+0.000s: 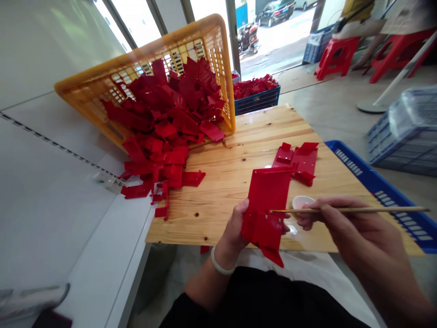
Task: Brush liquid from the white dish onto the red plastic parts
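Note:
My left hand (235, 223) is closed around a red plastic part (268, 196), a flat panel with a folded flap at its lower end and small pale dots across its middle. In my right hand (351, 223) is a thin wooden paintbrush (372, 210), held like a pen. Its tip lies over the middle of the panel; whether it touches cannot be made out. Behind my right fingers sits a small white cup (302, 201), partly hidden. Just beyond the held panel, more assembled red parts (305, 161) lie on the wooden table (221, 200).
A yellow crate (143, 52) lies tipped at the back left, red pieces (170, 123) spilling from it onto the table. A blue basket (392, 200) stands along the right edge. Behind the table is a blue crate (259, 100) of red pieces. People sit on red stools (336, 57) farther back.

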The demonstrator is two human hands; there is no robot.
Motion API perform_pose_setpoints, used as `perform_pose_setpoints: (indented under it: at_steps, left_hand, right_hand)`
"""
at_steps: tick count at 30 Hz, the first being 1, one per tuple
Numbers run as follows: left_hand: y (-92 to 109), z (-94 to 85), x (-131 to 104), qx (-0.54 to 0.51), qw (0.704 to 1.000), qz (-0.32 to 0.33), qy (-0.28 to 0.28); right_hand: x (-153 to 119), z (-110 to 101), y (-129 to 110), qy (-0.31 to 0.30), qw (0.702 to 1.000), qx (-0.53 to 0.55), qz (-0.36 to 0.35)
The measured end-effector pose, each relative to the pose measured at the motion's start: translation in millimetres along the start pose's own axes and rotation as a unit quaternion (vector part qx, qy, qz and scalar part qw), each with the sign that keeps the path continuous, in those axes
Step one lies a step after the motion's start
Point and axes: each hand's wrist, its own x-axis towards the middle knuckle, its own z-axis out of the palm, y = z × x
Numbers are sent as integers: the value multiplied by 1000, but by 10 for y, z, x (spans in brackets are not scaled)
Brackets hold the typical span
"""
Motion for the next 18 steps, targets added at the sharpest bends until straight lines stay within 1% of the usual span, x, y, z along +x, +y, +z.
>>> perform_pose_setpoints:
  at_steps: [2, 4, 7, 9, 12, 15, 18]
  left_hand:
    - [-16, -10, -7, 11, 1000, 14, 9]
    - [-31, -28, -21, 30, 999, 20, 23]
    - [-34, -49, -54, 99, 991, 53, 77]
    - [-19, -46, -75, 155, 978, 88, 104]
    - [12, -14, -92, 196, 969, 109, 101]
    - [31, 21, -97, 201, 967, 117, 107]
    - [35, 41, -101, 202, 967, 115, 110]
  right_hand:
    - [7, 4, -12, -10, 1000, -13, -1]
    - [6, 5, -25, -1, 1000, -15, 0]
    - [-12, 1, -55, 20, 1000, -19, -14]
    - [-31, -8, -85, -2, 998, -50, -43]
    - [-61, -32, -118, -41, 989, -115, -86]
    - [-90, -47, -104, -28, 983, -154, -98]
    - [-114, -20, -60, -31, 980, -165, -108]
